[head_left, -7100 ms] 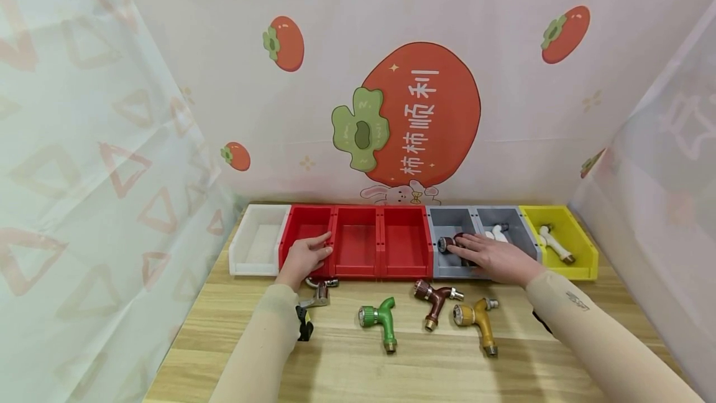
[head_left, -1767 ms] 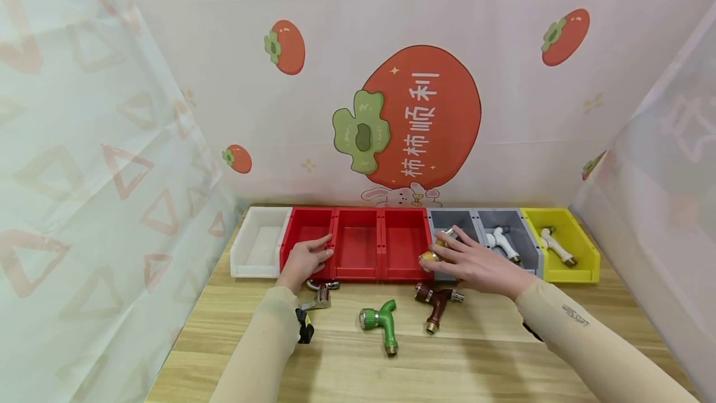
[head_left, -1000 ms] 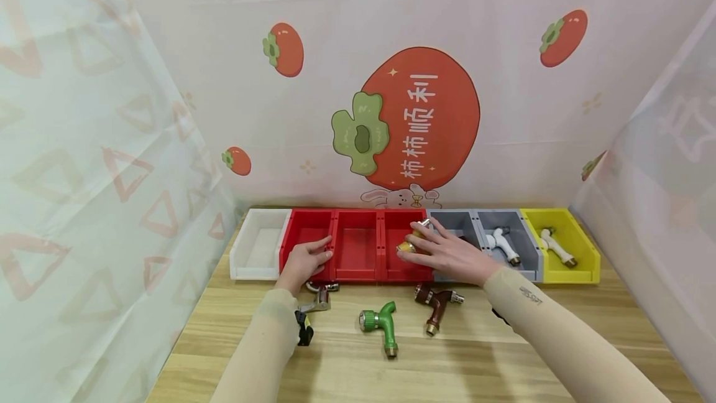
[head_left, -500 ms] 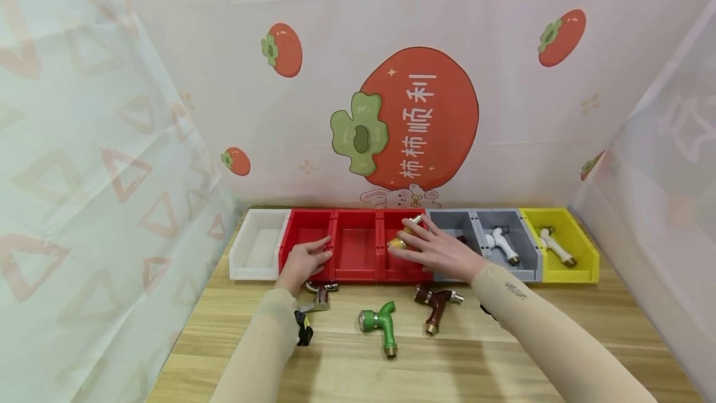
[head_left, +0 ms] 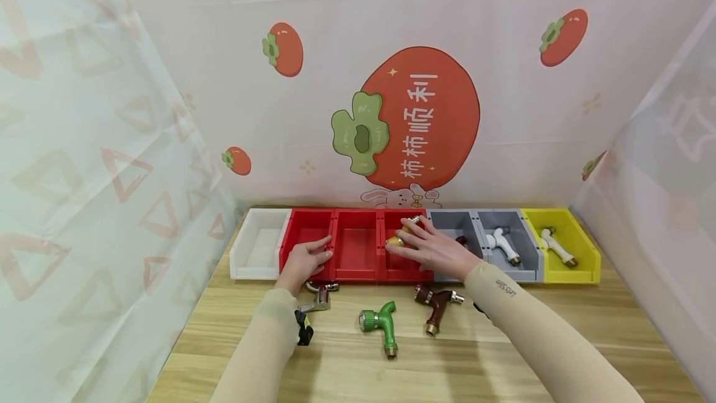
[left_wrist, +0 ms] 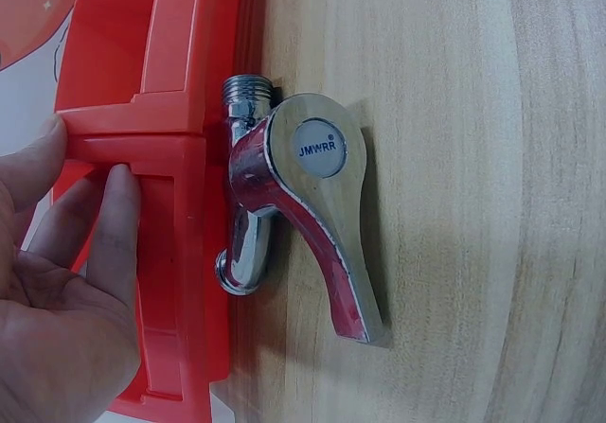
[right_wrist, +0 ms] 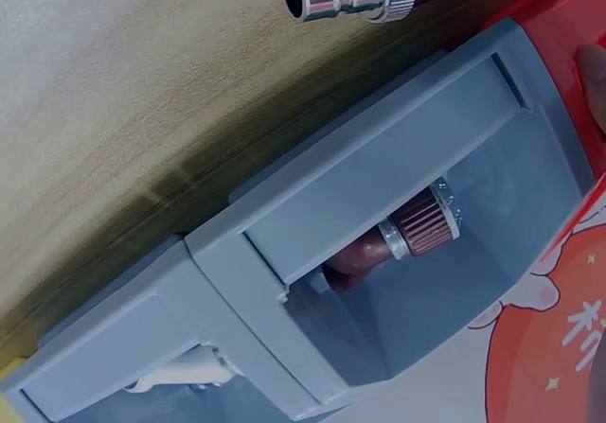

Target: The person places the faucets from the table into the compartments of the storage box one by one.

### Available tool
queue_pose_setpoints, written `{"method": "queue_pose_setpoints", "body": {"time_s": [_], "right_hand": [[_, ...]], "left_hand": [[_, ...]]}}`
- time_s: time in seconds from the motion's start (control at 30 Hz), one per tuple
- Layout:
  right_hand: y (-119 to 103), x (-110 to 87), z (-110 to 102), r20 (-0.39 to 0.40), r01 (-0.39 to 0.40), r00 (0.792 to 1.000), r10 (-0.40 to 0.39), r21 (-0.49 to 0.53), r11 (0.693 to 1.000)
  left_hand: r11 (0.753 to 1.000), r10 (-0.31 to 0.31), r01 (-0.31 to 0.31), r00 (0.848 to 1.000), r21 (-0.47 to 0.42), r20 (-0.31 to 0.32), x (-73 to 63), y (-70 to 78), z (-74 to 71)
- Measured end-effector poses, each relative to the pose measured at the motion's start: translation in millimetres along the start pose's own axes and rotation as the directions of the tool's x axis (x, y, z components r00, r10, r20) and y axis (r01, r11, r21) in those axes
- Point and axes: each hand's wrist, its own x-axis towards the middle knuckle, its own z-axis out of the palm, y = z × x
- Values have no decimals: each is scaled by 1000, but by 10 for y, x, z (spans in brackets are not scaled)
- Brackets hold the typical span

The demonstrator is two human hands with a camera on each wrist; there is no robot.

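Note:
My right hand (head_left: 439, 252) holds a yellow tap (head_left: 396, 240) over the rightmost red bin (head_left: 411, 271), fingers spread across it and partly hiding it. My left hand (head_left: 304, 261) rests at the wall of the leftmost red bin (head_left: 313, 219), fingertips at the divider beside the middle red bin (head_left: 356, 238). In the left wrist view its fingers are fairly straight and reach into the bin. Just in front lies a chrome lever tap (left_wrist: 317, 196). Farther right on the table are a green tap (head_left: 386, 322) and a maroon tap (head_left: 437, 305).
A white bin (head_left: 259, 244) ends the row on the left. The left grey bin (right_wrist: 492, 177) contains another maroon tap (right_wrist: 407, 234). White taps lie in the right grey bin (head_left: 530, 271) and the yellow bin (head_left: 584, 260). A printed cloth wall (head_left: 313, 111) stands behind.
Earlier my right hand was at a maroon tap in the left grey bin; the yellow tap lay on the table. Then it picked up the yellow tap and carried it left. My left hand stayed put.

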Motion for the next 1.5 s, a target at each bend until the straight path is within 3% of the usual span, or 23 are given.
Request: {"method": "queue_pose_setpoints", "body": {"time_s": [0.83, 1.5], "right_hand": [[33, 50, -5, 96, -37, 995, 22, 150, 988], [52, 72, -7, 151, -56, 988, 30, 177, 983]], "left_hand": [[1000, -9, 9, 1000, 1, -16, -4, -2, 10], [1000, 1, -1, 1000, 4, -10, -13, 8, 11]]}}
